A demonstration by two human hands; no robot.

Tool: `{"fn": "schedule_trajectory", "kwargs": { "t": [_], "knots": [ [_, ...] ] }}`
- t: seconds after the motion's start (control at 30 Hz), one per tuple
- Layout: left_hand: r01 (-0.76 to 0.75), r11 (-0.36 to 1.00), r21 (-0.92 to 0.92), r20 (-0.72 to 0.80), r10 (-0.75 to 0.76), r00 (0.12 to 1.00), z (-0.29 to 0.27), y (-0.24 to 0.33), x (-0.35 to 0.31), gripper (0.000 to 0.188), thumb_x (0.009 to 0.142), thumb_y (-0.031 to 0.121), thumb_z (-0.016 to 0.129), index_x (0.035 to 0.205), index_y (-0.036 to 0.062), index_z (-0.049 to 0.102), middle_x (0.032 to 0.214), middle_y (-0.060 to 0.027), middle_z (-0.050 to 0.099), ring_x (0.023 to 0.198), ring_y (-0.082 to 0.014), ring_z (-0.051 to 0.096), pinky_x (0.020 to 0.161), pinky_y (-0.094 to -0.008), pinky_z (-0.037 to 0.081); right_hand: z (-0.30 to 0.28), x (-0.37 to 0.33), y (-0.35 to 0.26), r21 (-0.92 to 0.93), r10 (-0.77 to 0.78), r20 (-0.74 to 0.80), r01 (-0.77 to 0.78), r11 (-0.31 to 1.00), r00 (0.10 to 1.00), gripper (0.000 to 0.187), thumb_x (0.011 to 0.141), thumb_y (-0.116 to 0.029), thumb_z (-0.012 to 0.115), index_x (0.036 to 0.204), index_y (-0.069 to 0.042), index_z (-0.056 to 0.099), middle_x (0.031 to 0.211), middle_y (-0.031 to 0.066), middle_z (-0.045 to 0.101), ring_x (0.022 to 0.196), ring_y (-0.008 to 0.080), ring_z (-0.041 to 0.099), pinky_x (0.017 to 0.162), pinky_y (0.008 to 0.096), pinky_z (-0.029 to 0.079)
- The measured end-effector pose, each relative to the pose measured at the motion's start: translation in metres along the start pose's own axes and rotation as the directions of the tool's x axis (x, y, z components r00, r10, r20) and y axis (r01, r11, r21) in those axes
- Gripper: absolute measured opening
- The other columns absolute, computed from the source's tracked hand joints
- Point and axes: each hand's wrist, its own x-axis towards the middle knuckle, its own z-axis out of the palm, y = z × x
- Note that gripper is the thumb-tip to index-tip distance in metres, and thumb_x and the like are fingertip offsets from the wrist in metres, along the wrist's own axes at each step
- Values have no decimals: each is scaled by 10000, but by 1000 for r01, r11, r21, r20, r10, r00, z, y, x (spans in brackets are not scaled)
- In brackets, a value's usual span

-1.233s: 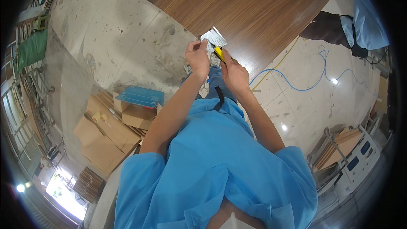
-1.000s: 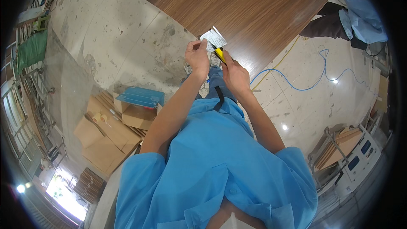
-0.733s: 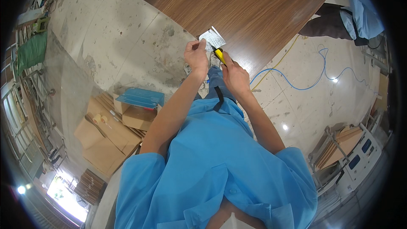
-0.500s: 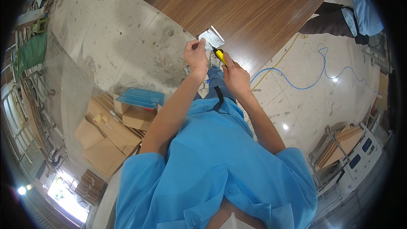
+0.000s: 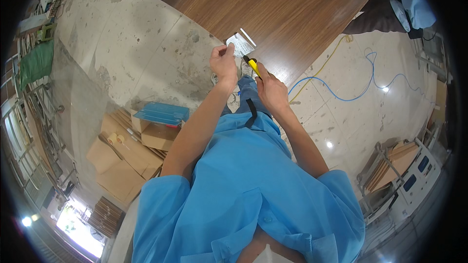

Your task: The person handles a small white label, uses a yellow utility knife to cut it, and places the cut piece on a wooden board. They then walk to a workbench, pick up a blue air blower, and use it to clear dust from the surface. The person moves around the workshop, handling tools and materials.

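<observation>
My left hand (image 5: 224, 64) is closed on the near-left edge of a small white printed label (image 5: 241, 45), thumb on top. The label lies over the near corner of a brown wood-grain board (image 5: 287, 14); whether it is stuck down I cannot tell. A narrow white strip (image 5: 248, 37) runs along the label's far side. In my right hand (image 5: 273, 88) is a yellow and black utility knife (image 5: 253, 65), its tip pointing at the label's near edge. The blade itself is too small to make out.
Flattened cardboard (image 5: 124, 151) and an open carton (image 5: 158, 136) with a blue sheet (image 5: 163, 113) lie at left. A blue hose (image 5: 336, 98) and a yellow cord (image 5: 321, 70) cross the floor at right. Another person's dark-trousered leg (image 5: 378, 15) is at the far right.
The label has tilted slightly, and the knife tip has drawn back a little toward its near edge. Both hands keep their grips. The other person at far right has shifted slightly.
</observation>
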Motion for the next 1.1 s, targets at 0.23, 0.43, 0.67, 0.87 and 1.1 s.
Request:
{"fn": "schedule_trajectory", "kwargs": {
  "t": [0.23,0.43,0.67,0.87,1.1],
  "knots": [
    [-15,1000,-2,1,15,1000,0,-1,1,158,893,108,758,902,10,635,817,-43,644,727,-113,583,619,-271,481,-1,-3,0,-3,11,21,-11,1000,1000,456,976,-168,566,1415,-84,475,983,276,698,851,454,684,756,521,545],
    [-7,1000,-3,-12,7,1000,1,-2,1,150,889,100,757,902,7,640,816,-46,647,720,-115,584,617,-270,483,-4,-8,1,-17,43,65,-42,999,997,477,979,-206,555,1428,-69,473,1026,279,688,869,443,691,791,518,554],
    [-16,1000,14,-16,16,1000,1,-3,1,139,878,89,758,890,6,648,806,-45,644,710,-118,584,615,-271,488,-9,-12,-3,-48,79,89,-75,996,993,461,979,-207,551,1416,-70,496,994,268,694,871,440,691,796,512,553],
    [20,1000,0,-11,-20,1000,1,0,1,148,877,88,760,904,5,641,808,-39,638,711,-118,577,620,-265,479,-20,-18,2,-40,39,43,-37,999,998,477,949,-217,596,1394,-64,511,966,258,698,843,426,694,755,506,551],
    [-1,998,-69,47,4,999,-4,27,0,155,884,109,761,917,16,641,812,-20,609,707,-105,538,625,-256,428,-24,11,14,185,77,-232,-34,982,970,433,886,-343,711,1167,-30,604,854,224,698,789,422,686,694,479,545]
  ]
}}
